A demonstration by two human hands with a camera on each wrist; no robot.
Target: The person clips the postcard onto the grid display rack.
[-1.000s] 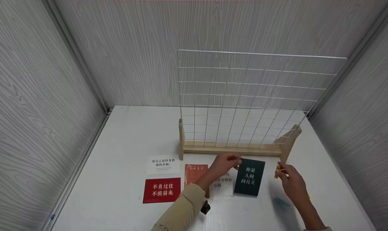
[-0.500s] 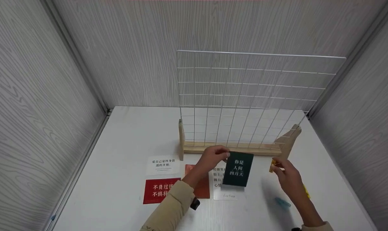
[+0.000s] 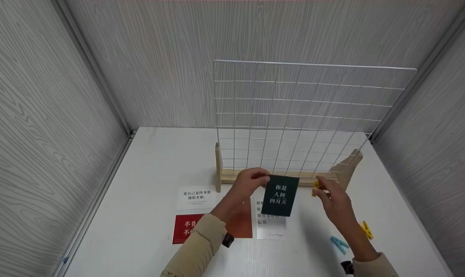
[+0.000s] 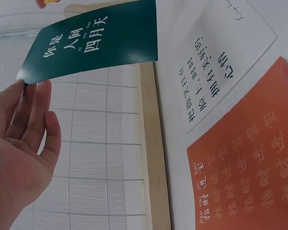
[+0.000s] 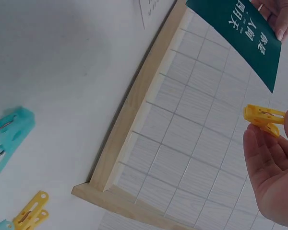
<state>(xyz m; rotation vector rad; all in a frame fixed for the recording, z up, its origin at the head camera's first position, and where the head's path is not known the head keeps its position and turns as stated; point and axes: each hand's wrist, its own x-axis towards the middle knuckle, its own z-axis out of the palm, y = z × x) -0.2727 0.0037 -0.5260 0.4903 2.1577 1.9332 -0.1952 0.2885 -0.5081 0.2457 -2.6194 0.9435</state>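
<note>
My left hand [image 3: 251, 184] pinches the upper left corner of a dark green card [image 3: 280, 196] with white Chinese writing. The card is raised in front of the wire grid's wooden base, its face toward me. In the left wrist view the thumb and fingers meet on the card's [image 4: 93, 40] corner. To the right, my right hand [image 3: 334, 200] pinches a yellow clothespin [image 3: 315, 188] between thumb and fingers. The right wrist view shows that yellow clothespin [image 5: 263, 117] near the green card [image 5: 247, 36], with a gap between them.
A white wire grid [image 3: 301, 111] stands in a wooden base [image 3: 232, 179]. On the table lie a white card [image 3: 196, 197], a red card [image 3: 183, 231], an orange card [image 3: 242, 223] and another white card [image 3: 271, 231]. Blue [image 3: 339, 244] and yellow [image 3: 366, 230] clothespins lie at the right.
My left hand has carried the green card left and away from me, toward the grid. My right hand has moved the yellow clothespin the same way, uncovering the clothespins on the table.
</note>
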